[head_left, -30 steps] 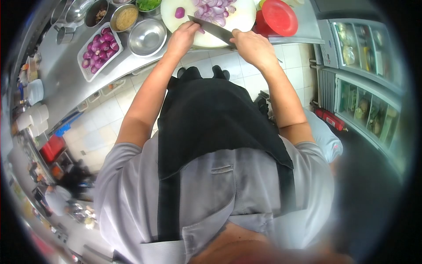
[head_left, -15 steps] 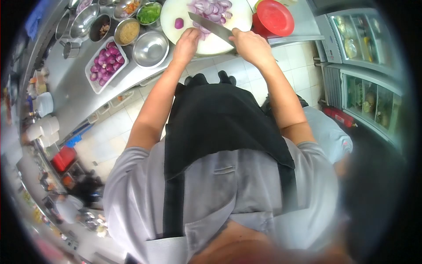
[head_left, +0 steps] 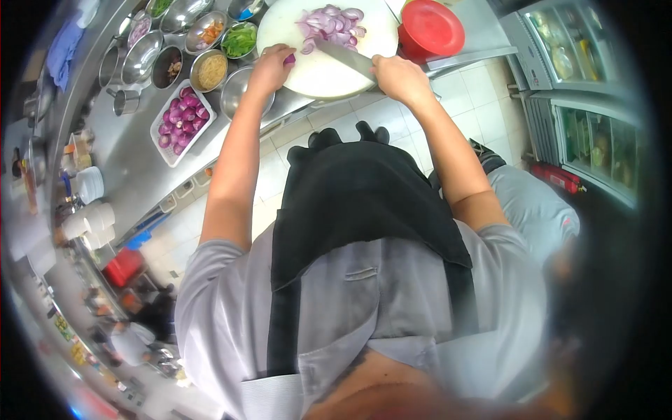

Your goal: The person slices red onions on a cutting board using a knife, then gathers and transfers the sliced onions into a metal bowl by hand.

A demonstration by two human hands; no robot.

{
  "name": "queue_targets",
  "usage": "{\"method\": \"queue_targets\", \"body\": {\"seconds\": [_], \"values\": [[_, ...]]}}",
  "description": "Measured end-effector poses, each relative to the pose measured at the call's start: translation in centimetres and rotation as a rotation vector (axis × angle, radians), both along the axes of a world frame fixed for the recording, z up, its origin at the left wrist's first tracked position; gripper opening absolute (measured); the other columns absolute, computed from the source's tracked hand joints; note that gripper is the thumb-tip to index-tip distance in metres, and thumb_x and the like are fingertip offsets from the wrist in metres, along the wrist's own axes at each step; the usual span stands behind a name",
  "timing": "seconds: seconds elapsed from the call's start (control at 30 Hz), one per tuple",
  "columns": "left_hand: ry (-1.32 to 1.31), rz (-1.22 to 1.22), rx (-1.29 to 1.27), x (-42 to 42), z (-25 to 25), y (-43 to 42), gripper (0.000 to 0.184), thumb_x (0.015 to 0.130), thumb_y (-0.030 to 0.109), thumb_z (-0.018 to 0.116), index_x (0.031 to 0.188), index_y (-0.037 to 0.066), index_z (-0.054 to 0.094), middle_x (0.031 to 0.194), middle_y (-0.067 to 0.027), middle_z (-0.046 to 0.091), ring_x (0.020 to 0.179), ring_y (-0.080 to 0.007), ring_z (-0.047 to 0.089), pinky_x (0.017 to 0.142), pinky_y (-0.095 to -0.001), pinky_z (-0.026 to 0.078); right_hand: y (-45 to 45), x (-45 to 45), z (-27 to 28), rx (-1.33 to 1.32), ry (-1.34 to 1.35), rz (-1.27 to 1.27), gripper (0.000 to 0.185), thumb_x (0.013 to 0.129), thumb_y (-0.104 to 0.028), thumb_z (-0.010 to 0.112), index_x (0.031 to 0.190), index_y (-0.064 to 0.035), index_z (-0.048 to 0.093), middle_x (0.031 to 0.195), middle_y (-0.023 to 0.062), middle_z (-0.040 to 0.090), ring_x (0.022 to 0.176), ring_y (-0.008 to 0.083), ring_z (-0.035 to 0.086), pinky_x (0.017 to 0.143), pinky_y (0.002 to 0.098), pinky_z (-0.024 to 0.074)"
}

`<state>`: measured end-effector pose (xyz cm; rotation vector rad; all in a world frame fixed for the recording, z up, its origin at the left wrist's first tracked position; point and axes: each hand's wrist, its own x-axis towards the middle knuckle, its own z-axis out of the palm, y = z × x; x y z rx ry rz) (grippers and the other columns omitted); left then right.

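Note:
My right hand (head_left: 399, 78) is closed round the handle of a kitchen knife (head_left: 347, 59). Its blade points left across the round white cutting board (head_left: 315, 82), the tip by a heap of sliced shallots (head_left: 332, 25). At the board's left edge, my left hand (head_left: 271, 68) has its fingers closed on a purple shallot piece (head_left: 289, 60), partly hidden by the fingers. Just below that hand stands a steel bowl (head_left: 236, 91), partly covered by my forearm. A white basket of peeled shallots (head_left: 183, 124) sits farther left on the steel counter.
Several steel bowls hold green leaves (head_left: 239, 40), orange pieces (head_left: 208, 32) and a tan minced food (head_left: 212, 71). A small steel cup (head_left: 124, 102) stands left of them. Right of the board is a red bowl (head_left: 432, 29). Glass-door fridges (head_left: 595, 147) stand at right, near another person's grey clothing (head_left: 533, 210).
My left hand has moved left from beside the slices to the shallot piece that lay alone on the board, and has taken hold of it. The knife stays in my right hand.

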<state>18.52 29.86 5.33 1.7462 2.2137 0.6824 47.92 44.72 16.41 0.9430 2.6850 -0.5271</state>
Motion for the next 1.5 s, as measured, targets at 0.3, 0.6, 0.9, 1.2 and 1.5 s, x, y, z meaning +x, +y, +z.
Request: {"method": "queue_targets", "body": {"seconds": [0.3, 0.6, 0.9, 1.2, 1.5], "values": [[-0.186, 0.255, 0.123, 7.7, 0.5, -2.5, 0.036, 0.091, 0.015, 0.079, 0.123, 0.001, 0.075, 0.12, -0.0211, 0.072, 0.112, -0.0391, 0.069, 0.099, -0.0465, 0.055, -1.0, 0.2, 2.4, -0.031, 0.024, 0.016, 0.029, 0.107, -0.026, 0.056, 0.119, -0.0054, 0.072, 0.114, 0.0232, 0.076, 0.111, 0.0398, 0.073, 0.094, 0.0537, 0.0555], [-0.272, 0.209, 0.228, 8.2, -0.1, -1.9, 0.023, 0.096, 0.007, 0.073, 0.118, 0.005, 0.075, 0.113, -0.0165, 0.072, 0.094, -0.0335, 0.074, 0.084, -0.0413, 0.059, -1.3, -0.8, 0.5, 0.014, 0.026, 0.117, 0.03, 0.106, -0.022, 0.053, 0.123, -0.006, 0.071, 0.111, 0.0227, 0.077, 0.109, 0.0397, 0.074, 0.093, 0.0529, 0.056], [-0.145, 0.199, 0.215, 8.3, -0.2, -1.5, 0.019, 0.095, 0.006, 0.073, 0.114, 0.006, 0.075, 0.113, -0.0168, 0.07, 0.095, -0.0373, 0.071, 0.084, -0.0436, 0.058, -2.3, -1.5, -0.5, 0.039, 0.04, 0.132, 0.029, 0.099, -0.011, 0.051, 0.12, -0.0036, 0.07, 0.101, 0.0235, 0.078, 0.097, 0.0414, 0.077, 0.083, 0.0533, 0.0594], [-0.243, 0.21, 0.168, 8.3, -0.2, -1.6, 0.02, 0.097, 0.012, 0.067, 0.116, 0.01, 0.075, 0.119, -0.0163, 0.071, 0.113, -0.042, 0.066, 0.098, -0.0485, 0.055, -2.4, -1.7, -0.3, 0.043, 0.07, 0.146, 0.026, 0.098, -0.01, 0.05, 0.115, -0.0011, 0.067, 0.1, 0.0246, 0.078, 0.095, 0.0423, 0.077, 0.083, 0.0539, 0.0598], [-0.134, 0.213, 0.237, 8.3, -0.3, -1.5, 0.014, 0.098, 0.01, 0.069, 0.11, 0.008, 0.075, 0.11, -0.0147, 0.072, 0.104, -0.0394, 0.069, 0.089, -0.0462, 0.056, -3.0, -1.6, 1.1, 0.033, 0.064, 0.121, 0.025, 0.099, -0.012, 0.049, 0.114, -0.0045, 0.067, 0.102, 0.0254, 0.077, 0.097, 0.0434, 0.076, 0.086, 0.0546, 0.0589]]}}
